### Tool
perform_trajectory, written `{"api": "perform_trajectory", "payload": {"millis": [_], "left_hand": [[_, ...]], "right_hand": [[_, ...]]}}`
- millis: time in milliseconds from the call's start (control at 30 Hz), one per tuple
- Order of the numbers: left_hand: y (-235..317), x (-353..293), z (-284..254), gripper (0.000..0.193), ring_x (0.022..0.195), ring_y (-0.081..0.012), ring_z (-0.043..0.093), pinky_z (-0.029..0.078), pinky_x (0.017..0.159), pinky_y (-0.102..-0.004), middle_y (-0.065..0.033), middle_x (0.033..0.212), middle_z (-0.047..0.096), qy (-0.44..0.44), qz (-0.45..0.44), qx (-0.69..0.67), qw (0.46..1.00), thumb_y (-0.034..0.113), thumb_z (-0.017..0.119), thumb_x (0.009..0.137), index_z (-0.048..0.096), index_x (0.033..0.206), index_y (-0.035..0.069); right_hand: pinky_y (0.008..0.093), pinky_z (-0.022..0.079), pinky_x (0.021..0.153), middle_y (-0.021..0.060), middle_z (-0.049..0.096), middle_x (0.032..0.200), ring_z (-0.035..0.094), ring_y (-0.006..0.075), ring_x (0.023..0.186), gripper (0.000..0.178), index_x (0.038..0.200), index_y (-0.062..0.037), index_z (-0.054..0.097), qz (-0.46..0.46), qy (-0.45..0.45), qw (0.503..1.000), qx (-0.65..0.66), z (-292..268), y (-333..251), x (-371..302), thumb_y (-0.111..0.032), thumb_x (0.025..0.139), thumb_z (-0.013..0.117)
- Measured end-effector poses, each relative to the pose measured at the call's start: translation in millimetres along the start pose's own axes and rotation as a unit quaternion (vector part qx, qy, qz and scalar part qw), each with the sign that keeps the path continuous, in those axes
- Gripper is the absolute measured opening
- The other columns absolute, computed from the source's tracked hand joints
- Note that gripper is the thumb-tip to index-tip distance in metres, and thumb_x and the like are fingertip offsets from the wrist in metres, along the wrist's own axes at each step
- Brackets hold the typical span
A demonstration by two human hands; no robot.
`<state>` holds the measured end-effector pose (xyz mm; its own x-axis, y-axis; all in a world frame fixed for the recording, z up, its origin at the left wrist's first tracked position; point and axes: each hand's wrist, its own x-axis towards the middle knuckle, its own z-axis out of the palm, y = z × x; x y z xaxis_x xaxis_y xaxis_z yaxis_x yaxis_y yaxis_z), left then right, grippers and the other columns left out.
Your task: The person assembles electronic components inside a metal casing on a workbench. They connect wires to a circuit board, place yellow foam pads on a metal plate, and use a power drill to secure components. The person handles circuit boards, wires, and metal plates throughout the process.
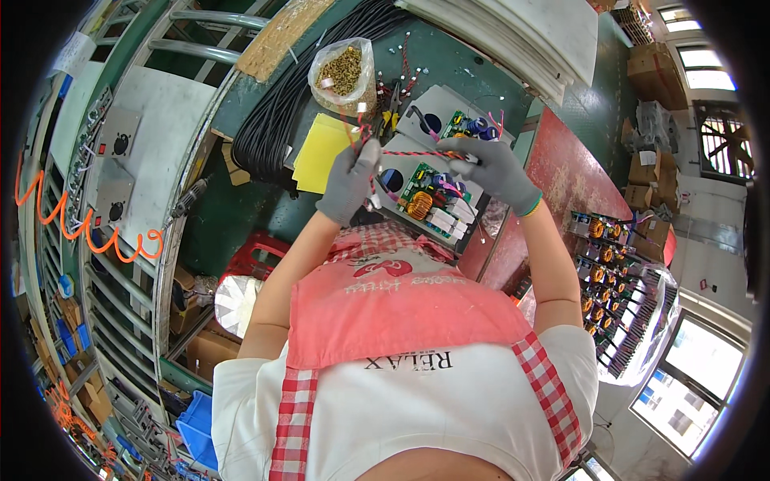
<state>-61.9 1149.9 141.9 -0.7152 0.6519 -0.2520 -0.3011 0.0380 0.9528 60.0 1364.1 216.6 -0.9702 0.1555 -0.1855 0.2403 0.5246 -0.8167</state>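
Both hands wear grey gloves. A twisted red and dark wire [411, 153] stretches between them, just above the circuit boards. My left hand [351, 183] is closed on it, along with more red wires that stick up and end in white connectors. My right hand [499, 174] pinches the wire's other end; the fingertips partly hide what they grip. Beneath them lies a green circuit board [433, 200] with a copper coil and blue capacitors, on a grey metal plate. A second circuit board [465, 127] sits on a plate behind it.
Left of the boards are yellow sheets [322, 152], a bag of small brass-coloured parts [342, 74] and a coil of black cable [277, 120]. Pliers [391, 108] lie behind the left hand. White panels [521, 40] are stacked at the back. More coil-bearing boards [605, 280] stand at the right.
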Motion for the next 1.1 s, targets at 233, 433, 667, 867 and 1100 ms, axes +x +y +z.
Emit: {"api": "perform_trajectory", "payload": {"millis": [233, 433, 667, 867, 1100], "left_hand": [[-25.1, -12.4, -1.7, 0.028, 0.068, -0.0051, 0.042, 0.036, 0.061, -0.0222, 0.0027, 0.071, 0.050, 0.006, 0.006, -0.015, 1.000, 0.029, 0.050, 0.096, 0.057, 0.084, 0.005], [-26.4, -30.7, 6.9, 0.028, 0.068, -0.0207, 0.057, 0.043, 0.063, -0.0318, -0.0098, 0.073, 0.058, 0.058, 0.181, 0.162, 0.968, 0.027, 0.053, 0.095, 0.059, 0.093, 0.000], [-51.8, -26.3, -9.9, 0.032, 0.075, -0.0362, 0.060, 0.046, 0.066, -0.0384, -0.0200, 0.078, 0.060, 0.024, 0.138, 0.255, 0.957, 0.032, 0.052, 0.093, 0.059, 0.098, 0.001], [-59.7, -23.6, -25.2, 0.033, 0.072, -0.0258, 0.060, 0.046, 0.068, -0.0346, -0.0152, 0.080, 0.061, 0.023, 0.070, 0.239, 0.968, 0.032, 0.049, 0.094, 0.059, 0.097, 0.001], [-71.4, -23.5, -38.7, 0.033, 0.071, -0.0222, 0.059, 0.046, 0.067, -0.0332, -0.0137, 0.079, 0.061, 0.058, 0.061, 0.212, 0.974, 0.033, 0.048, 0.095, 0.059, 0.094, 0.002]], "right_hand": [[0.0231, 0.052, 0.072, 0.0093, 0.064, 0.101, 0.062, 0.0113, 0.080, 0.031, 0.117, 0.0017, 0.059, 0.020, 0.036, 0.959, 0.279, 14.5, 2.8, 3.1, -0.011, 0.089, 0.060], [0.0196, 0.044, 0.057, 0.0091, 0.061, 0.103, 0.056, 0.0090, 0.072, 0.038, 0.128, -0.0026, 0.048, 0.074, 0.102, 0.880, 0.459, 36.0, 5.4, 10.7, -0.019, 0.095, 0.054], [0.0337, 0.049, 0.072, 0.0162, 0.064, 0.094, 0.064, 0.0253, 0.080, 0.029, 0.111, -0.0007, 0.056, 0.120, 0.118, 0.981, -0.096, 2.7, 106.1, 42.6, -0.018, 0.088, 0.053], [0.0389, 0.048, 0.081, 0.0199, 0.065, 0.099, 0.062, 0.0351, 0.092, 0.024, 0.104, -0.0082, 0.062, 0.169, -0.015, 0.933, -0.319, -13.0, 110.6, 87.6, -0.013, 0.081, 0.059], [0.0405, 0.050, 0.083, 0.0209, 0.064, 0.103, 0.063, 0.0352, 0.097, 0.023, 0.105, -0.0082, 0.062, 0.116, -0.111, 0.886, -0.435, -16.9, 110.3, 115.0, -0.007, 0.082, 0.055]]}}
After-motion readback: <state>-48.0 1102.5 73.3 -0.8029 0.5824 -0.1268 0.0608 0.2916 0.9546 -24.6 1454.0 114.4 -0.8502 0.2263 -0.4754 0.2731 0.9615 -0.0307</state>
